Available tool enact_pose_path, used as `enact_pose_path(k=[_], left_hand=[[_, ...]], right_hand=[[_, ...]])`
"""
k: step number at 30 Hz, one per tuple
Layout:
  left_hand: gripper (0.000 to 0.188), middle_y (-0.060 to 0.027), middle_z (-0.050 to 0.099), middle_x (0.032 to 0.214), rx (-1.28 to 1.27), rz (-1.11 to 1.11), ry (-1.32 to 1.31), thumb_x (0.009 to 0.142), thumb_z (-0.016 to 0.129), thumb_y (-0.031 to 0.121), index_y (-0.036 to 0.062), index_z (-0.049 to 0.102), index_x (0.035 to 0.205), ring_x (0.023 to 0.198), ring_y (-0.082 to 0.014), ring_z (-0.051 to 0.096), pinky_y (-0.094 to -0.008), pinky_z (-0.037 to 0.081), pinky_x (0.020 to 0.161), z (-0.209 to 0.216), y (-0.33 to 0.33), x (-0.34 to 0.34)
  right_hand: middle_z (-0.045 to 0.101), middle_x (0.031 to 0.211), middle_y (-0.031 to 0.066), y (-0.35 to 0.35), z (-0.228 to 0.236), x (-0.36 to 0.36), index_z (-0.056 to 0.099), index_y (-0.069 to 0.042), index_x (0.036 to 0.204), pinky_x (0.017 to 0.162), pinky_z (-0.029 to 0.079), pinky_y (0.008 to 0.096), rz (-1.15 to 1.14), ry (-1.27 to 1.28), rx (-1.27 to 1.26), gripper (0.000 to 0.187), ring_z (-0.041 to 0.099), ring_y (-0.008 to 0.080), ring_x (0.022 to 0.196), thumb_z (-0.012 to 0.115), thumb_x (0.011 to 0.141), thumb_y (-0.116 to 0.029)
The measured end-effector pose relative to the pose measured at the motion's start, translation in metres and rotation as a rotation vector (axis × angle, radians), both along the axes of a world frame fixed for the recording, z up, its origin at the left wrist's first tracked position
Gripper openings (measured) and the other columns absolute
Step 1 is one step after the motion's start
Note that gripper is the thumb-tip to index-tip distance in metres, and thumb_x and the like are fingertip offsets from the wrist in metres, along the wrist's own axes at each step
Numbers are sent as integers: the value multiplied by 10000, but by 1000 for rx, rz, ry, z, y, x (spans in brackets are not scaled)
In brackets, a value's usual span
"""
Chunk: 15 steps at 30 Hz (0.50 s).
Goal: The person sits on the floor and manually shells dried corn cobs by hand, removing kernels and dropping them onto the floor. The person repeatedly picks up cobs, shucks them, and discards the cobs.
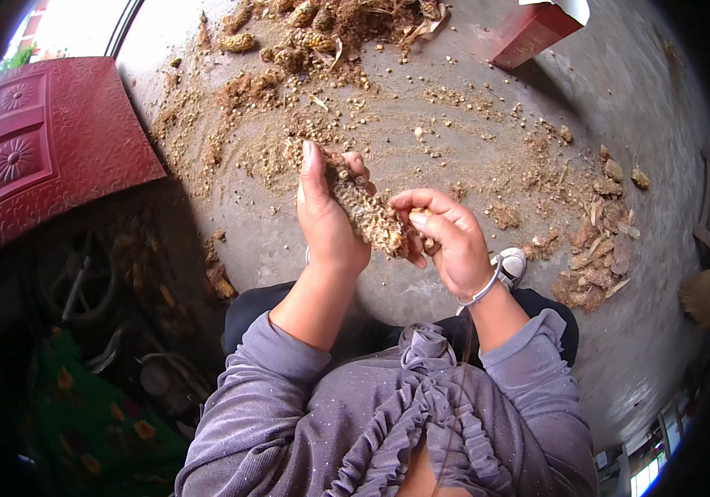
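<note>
A mostly stripped corn cob, pale and rough with a few kernels near its lower end, lies slanted in front of me. My left hand is wrapped round its left side, thumb pointing up. Close by its lower right end, my right hand is closed, thumb and fingers pinching a small yellow-brown piece. Fingers partly cover that piece, so whether it is kernels or a bit of cob cannot be told. A bracelet circles my right wrist.
Loose kernels and chaff litter the concrete floor. Corn cobs and husks are heaped at the far side, near a red box. Cob scraps pile at right. A red panelled door and a dark wheeled vehicle stand at left.
</note>
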State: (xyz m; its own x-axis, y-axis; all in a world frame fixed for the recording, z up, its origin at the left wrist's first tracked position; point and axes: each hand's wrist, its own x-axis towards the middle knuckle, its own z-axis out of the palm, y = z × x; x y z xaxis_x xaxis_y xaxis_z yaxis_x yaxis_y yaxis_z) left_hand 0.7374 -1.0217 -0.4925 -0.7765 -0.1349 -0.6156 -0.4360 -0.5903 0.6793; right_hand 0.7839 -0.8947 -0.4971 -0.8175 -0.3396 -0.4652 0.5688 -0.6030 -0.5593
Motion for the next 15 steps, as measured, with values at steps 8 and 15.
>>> enact_pose_path(k=[8, 15], left_hand=[[322, -25, 511, 637, -86, 68, 15, 829, 440, 426, 109, 445, 777, 558, -118, 473, -239, 389, 489, -8, -3, 0], [319, -16, 513, 642, -107, 115, -8, 825, 451, 423, 106, 450, 793, 561, -113, 472, -236, 389, 487, -15, 1, 2]], right_hand=[[519, 714, -2, -20, -5, 6, 496, -13, 849, 604, 411, 201, -8, 438, 682, 198, 469, 36, 669, 611, 764, -150], [460, 625, -29, -18, -4, 11, 476, -13, 774, 516, 354, 187, -4, 152, 401, 129, 414, 30, 586, 502, 836, -123]])
